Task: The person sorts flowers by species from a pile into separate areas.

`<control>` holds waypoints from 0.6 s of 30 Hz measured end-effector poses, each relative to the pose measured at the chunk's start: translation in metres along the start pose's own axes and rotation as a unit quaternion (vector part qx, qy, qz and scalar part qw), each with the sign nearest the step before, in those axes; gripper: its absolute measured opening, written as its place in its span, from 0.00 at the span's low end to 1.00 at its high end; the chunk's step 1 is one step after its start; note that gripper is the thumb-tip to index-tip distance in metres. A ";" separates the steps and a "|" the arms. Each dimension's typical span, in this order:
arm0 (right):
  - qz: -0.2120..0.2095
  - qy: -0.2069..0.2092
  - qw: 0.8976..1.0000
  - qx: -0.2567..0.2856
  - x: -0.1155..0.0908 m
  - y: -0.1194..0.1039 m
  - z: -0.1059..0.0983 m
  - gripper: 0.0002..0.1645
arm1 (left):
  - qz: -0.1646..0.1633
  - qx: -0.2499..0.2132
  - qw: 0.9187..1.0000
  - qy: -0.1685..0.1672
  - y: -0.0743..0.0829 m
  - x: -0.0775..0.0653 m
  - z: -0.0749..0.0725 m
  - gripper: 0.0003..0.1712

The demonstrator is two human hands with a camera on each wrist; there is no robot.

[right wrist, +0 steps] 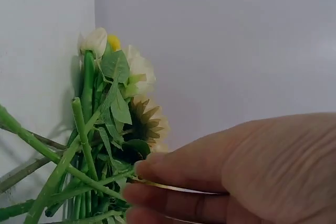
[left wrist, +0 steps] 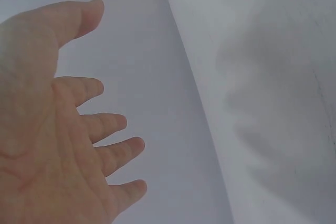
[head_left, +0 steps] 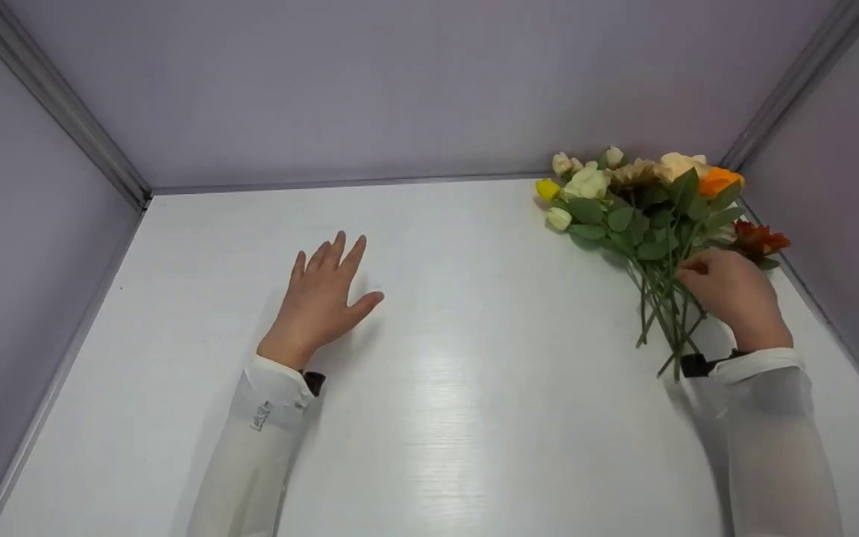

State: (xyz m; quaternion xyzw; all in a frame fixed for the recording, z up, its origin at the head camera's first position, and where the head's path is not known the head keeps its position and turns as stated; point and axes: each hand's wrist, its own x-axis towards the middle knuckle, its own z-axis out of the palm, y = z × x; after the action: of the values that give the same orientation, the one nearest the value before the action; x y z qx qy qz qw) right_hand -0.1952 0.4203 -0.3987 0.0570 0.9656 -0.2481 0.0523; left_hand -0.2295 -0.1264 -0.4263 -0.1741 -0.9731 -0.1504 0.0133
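A bunch of flowers (head_left: pixel 649 216) lies at the far right of the white table, its blooms toward the back wall. White, cream, yellow, tan, orange (head_left: pixel 719 181) and rust-red (head_left: pixel 761 239) heads show among green leaves. Their bare stems (head_left: pixel 673 321) cross one another toward the front. My right hand (head_left: pixel 731 291) is at the right side of the bunch, thumb and forefinger pinching a thin green stem (right wrist: pixel 125 176); the fingertips partly hide the grip. Well to the left, my left hand (head_left: pixel 318 302) hovers over the table with fingers spread and nothing in it.
Pale panels enclose the white table (head_left: pixel 437 418): a back wall (head_left: pixel 429 89), a left wall (head_left: pixel 19 246) and a right wall (head_left: pixel 839 186). Metal posts stand in the corners. The flowers lie close to the back right corner.
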 end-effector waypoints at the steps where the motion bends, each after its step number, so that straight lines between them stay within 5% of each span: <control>1: -0.003 -0.012 1.000 -0.013 -0.001 0.000 0.000 0.28 | -0.002 -0.001 1.000 0.000 -0.001 -0.001 -0.001 0.49; 10: 0.024 -0.110 0.992 -0.060 -0.003 -0.007 0.008 0.32 | 0.006 -0.010 1.000 -0.013 0.004 -0.003 -0.004 0.49; 18: 0.016 -0.152 0.986 -0.070 -0.003 -0.007 0.009 0.18 | 0.004 -0.012 1.000 -0.022 0.005 -0.004 -0.003 0.49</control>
State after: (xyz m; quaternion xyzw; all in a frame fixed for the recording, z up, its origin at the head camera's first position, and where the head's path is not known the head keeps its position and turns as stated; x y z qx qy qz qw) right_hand -0.1929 0.4094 -0.4029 0.0299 0.9604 -0.1845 0.2066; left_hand -0.2247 -0.1242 -0.4222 -0.1814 -0.9706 -0.1578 -0.0090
